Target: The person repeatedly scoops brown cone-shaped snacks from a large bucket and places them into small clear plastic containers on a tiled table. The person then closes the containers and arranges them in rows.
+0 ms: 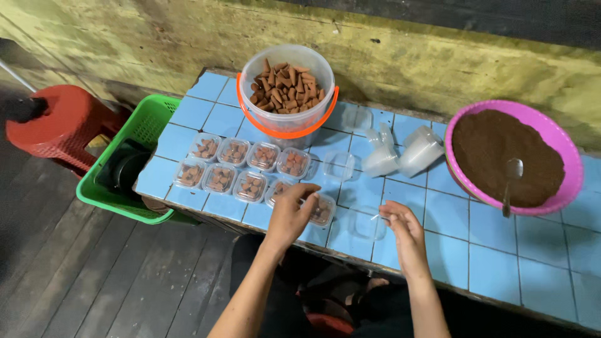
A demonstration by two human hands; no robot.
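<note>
Small filled box [322, 211] sits near front edge of blue tiled table [488, 250], end of box rows. I see left hand [291, 213] palm-down, fingers curled onto it. Right hand [400, 226] beside empty box [366, 224], fingertips pinching its thin lid edge. Bare tiles right; pink bowl [563, 194] beyond.
</note>
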